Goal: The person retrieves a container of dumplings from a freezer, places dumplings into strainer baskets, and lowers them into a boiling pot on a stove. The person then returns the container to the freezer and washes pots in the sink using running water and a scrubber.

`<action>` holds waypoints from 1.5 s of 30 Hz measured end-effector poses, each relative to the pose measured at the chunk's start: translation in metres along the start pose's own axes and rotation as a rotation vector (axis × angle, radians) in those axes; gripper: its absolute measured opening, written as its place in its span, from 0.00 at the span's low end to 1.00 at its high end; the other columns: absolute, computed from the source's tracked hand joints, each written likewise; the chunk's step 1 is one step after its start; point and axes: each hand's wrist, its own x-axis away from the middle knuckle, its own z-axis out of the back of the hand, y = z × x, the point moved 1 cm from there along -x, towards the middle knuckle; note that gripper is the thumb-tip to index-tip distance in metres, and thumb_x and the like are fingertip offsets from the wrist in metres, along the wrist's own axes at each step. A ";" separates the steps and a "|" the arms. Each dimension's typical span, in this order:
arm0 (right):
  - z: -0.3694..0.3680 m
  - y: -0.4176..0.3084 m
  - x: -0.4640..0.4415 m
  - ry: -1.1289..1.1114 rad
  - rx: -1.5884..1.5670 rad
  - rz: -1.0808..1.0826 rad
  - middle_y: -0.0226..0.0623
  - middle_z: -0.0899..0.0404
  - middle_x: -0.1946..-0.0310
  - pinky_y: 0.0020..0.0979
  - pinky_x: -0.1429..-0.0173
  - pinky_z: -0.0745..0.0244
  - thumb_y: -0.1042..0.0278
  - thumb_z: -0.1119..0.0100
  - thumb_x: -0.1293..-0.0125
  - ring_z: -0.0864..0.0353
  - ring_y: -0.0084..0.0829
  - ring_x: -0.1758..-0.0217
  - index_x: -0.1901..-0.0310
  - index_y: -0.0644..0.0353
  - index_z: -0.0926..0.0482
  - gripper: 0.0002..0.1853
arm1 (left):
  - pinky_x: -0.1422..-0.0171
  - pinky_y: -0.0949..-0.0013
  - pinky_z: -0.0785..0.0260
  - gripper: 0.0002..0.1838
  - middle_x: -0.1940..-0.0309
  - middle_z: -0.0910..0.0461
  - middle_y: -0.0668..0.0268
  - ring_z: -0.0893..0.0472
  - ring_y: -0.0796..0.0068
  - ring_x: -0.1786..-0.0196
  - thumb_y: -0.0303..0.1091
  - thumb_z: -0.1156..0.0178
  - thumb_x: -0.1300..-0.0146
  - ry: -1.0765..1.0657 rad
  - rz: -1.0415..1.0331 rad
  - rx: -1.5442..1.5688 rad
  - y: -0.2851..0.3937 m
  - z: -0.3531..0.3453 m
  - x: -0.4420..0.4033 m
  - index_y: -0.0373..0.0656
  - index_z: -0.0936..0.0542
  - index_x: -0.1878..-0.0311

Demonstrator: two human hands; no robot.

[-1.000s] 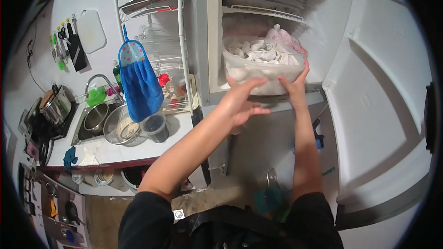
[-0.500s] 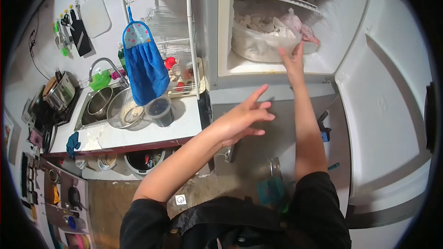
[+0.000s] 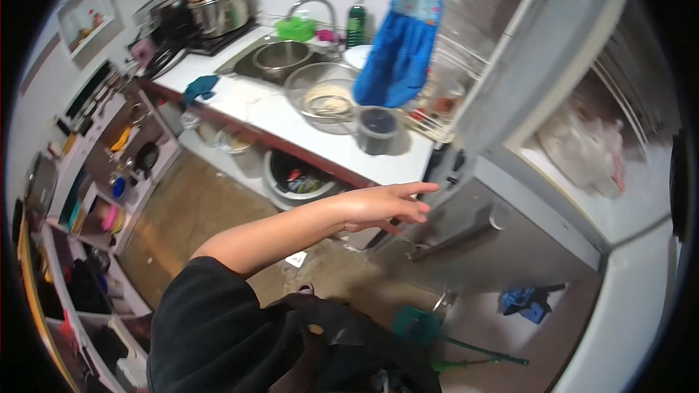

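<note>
Note left hand empty with fingers loosely spread, right hand out of view, cannot tell its grip, see blurred translucent container resting inside freezer, and judge placement seemingly done, with door not yet closed.

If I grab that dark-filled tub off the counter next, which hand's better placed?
Probably your left hand. It's outstretched, just below the tub in the picture, with nothing visible in its grip. Your right hand is out of view, so its readiness can't be judged.
</note>
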 end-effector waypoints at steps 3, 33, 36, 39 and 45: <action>-0.007 0.020 0.027 0.033 0.038 -0.030 0.50 0.39 0.38 0.43 0.35 0.36 0.62 0.59 0.30 0.36 0.45 0.37 0.36 0.67 0.41 0.24 | 0.35 0.61 0.39 0.36 0.38 0.36 0.62 0.31 0.73 0.42 0.37 0.45 0.37 0.209 0.069 0.082 -0.032 0.038 0.039 0.54 0.47 0.27; -0.593 0.218 0.710 -1.366 0.322 0.778 0.42 0.27 0.56 0.37 0.41 0.36 0.73 0.42 0.46 0.29 0.41 0.49 0.54 0.62 0.23 0.15 | 0.33 0.57 0.41 0.33 0.42 0.33 0.54 0.35 0.52 0.37 0.28 0.38 0.49 1.322 -0.141 -1.023 -0.055 0.598 0.586 0.45 0.34 0.36; -0.637 0.270 0.799 -1.587 0.464 0.624 0.43 0.28 0.55 0.38 0.42 0.35 0.73 0.38 0.48 0.31 0.44 0.49 0.55 0.59 0.21 0.15 | 0.32 0.53 0.43 0.35 0.41 0.35 0.55 0.37 0.51 0.36 0.28 0.37 0.50 1.398 -0.157 -1.213 -0.033 0.705 0.599 0.46 0.35 0.35; -0.674 0.297 0.848 -1.676 0.788 0.577 0.44 0.28 0.54 0.41 0.45 0.33 0.69 0.34 0.51 0.31 0.45 0.49 0.55 0.59 0.21 0.18 | 0.30 0.48 0.47 0.41 0.39 0.37 0.56 0.40 0.51 0.32 0.29 0.34 0.53 1.433 -0.054 -1.404 -0.008 0.806 0.610 0.46 0.39 0.33; -0.721 0.355 0.867 -1.565 0.972 0.521 0.37 0.26 0.75 0.35 0.62 0.30 0.69 0.36 0.51 0.26 0.36 0.73 0.72 0.60 0.26 0.08 | 0.26 0.46 0.58 0.52 0.36 0.41 0.55 0.48 0.49 0.28 0.41 0.27 0.59 1.304 0.069 -1.488 0.021 0.946 0.629 0.45 0.44 0.30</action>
